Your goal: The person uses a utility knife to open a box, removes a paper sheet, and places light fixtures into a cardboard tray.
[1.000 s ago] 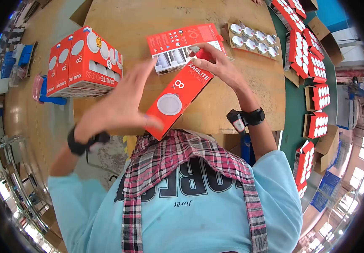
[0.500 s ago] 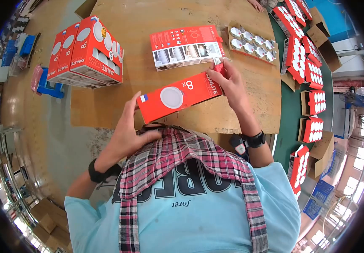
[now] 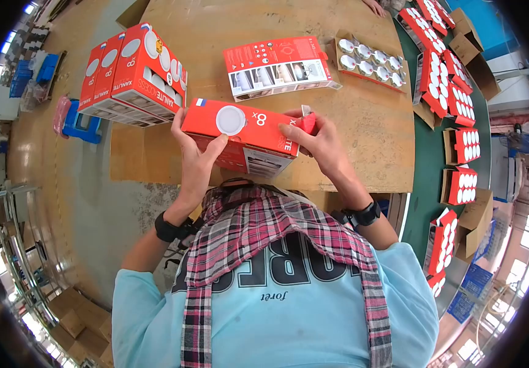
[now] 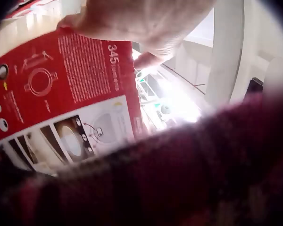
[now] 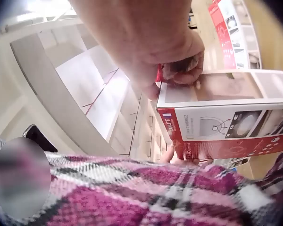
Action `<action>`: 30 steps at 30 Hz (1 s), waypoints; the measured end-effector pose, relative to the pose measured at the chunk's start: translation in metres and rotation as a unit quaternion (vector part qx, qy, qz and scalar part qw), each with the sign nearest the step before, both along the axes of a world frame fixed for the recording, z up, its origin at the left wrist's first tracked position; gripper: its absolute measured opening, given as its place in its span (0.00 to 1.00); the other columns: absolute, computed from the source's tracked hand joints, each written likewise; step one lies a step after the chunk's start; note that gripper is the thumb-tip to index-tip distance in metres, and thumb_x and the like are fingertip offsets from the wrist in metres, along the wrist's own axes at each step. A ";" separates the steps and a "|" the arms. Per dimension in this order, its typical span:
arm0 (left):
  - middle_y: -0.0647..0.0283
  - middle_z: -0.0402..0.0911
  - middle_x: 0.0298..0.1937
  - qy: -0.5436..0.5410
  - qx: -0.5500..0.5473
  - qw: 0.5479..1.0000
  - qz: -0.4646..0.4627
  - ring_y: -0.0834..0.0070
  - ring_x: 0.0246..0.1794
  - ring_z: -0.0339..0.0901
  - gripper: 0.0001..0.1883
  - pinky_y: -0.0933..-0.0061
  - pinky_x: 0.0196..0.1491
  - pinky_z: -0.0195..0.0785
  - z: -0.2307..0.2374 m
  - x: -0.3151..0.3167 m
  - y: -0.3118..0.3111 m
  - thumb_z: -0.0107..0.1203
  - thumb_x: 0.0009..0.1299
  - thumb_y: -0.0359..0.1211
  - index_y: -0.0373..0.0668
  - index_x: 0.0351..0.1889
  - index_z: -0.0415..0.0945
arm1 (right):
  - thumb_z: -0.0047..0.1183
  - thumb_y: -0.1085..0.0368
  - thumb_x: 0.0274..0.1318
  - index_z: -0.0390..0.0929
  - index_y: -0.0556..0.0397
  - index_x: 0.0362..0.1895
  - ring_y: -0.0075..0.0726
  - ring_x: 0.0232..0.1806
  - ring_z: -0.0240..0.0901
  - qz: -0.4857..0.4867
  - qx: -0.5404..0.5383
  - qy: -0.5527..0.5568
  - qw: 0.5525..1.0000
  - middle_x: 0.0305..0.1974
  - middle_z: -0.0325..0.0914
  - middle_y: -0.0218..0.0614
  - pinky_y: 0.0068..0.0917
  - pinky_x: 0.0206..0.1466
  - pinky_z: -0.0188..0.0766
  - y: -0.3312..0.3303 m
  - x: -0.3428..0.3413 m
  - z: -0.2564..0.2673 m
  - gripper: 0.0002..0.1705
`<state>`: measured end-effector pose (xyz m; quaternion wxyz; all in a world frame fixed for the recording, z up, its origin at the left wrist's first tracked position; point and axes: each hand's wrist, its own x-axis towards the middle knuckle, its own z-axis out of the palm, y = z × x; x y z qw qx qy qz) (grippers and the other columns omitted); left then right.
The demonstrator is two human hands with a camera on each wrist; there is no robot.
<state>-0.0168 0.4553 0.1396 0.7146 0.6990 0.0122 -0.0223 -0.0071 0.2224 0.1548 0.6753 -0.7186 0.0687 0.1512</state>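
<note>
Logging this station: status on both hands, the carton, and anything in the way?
Left hand grips red carton by flag-marked end. Right hand grips other end. Second carton lies just beyond, seemingly not in the way.

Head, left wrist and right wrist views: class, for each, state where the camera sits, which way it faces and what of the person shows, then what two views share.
Head: on the head, facing forward and down at the wooden table; left hand, right hand, light-blue T-shirt and pink-and-black plaid apron show.
Left wrist: on that wrist, facing the left hand and the long red cardboard box; blurred apron below.
Right wrist: on that wrist, facing the right hand at the box's end; apron below.
Shared: both wrist views show the box's printed side.
</note>
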 end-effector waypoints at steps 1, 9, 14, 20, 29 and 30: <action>0.52 0.48 0.70 -0.005 -0.005 1.000 -0.009 0.67 0.70 0.51 0.43 0.64 0.70 0.47 0.000 0.002 0.003 0.55 0.66 0.30 0.38 0.71 0.35 | 0.64 0.54 0.51 0.75 0.57 0.47 0.15 0.24 0.64 0.000 0.007 -0.005 1.000 0.28 0.74 0.26 0.16 0.24 0.60 0.000 0.001 -0.002 0.25; 0.49 0.41 0.73 -0.113 0.103 0.988 -0.025 0.65 0.74 0.41 0.43 0.63 0.72 0.37 -0.001 0.040 0.018 0.52 0.67 0.30 0.39 0.72 0.33 | 0.65 0.55 0.50 0.75 0.59 0.44 0.22 0.32 0.70 -0.019 0.009 -0.116 0.993 0.33 0.75 0.31 0.24 0.36 0.69 0.026 0.014 -0.024 0.24; 0.49 0.36 0.73 -0.102 0.086 0.990 0.035 0.61 0.75 0.37 0.44 0.61 0.73 0.33 -0.012 0.023 0.019 0.52 0.66 0.31 0.38 0.73 0.32 | 0.65 0.57 0.49 0.74 0.61 0.43 0.24 0.37 0.70 -0.016 -0.012 -0.149 0.989 0.34 0.73 0.35 0.26 0.41 0.68 0.041 0.018 -0.036 0.23; 0.49 0.36 0.72 -0.122 0.093 0.986 0.061 0.61 0.75 0.34 0.45 0.60 0.73 0.31 -0.018 0.023 0.016 0.52 0.64 0.30 0.37 0.72 0.32 | 0.65 0.57 0.49 0.74 0.60 0.43 0.25 0.35 0.68 -0.001 -0.038 -0.165 0.985 0.33 0.71 0.34 0.27 0.39 0.67 0.042 0.016 -0.037 0.23; 0.53 0.38 0.73 -0.151 0.153 0.977 0.008 0.62 0.74 0.38 0.43 0.61 0.73 0.34 -0.018 0.016 0.020 0.48 0.60 0.25 0.41 0.73 0.38 | 0.60 0.57 0.56 0.74 0.53 0.45 0.17 0.28 0.64 -0.029 0.051 -0.058 0.997 0.29 0.70 0.24 0.17 0.31 0.62 0.039 0.006 -0.021 0.17; 0.53 0.38 0.73 -0.169 0.160 0.972 -0.006 0.62 0.74 0.39 0.43 0.61 0.73 0.35 -0.022 0.016 0.022 0.48 0.60 0.25 0.41 0.73 0.39 | 0.60 0.58 0.57 0.74 0.53 0.45 0.15 0.28 0.64 -0.038 0.066 -0.043 0.996 0.29 0.70 0.23 0.16 0.30 0.61 0.034 0.010 -0.021 0.17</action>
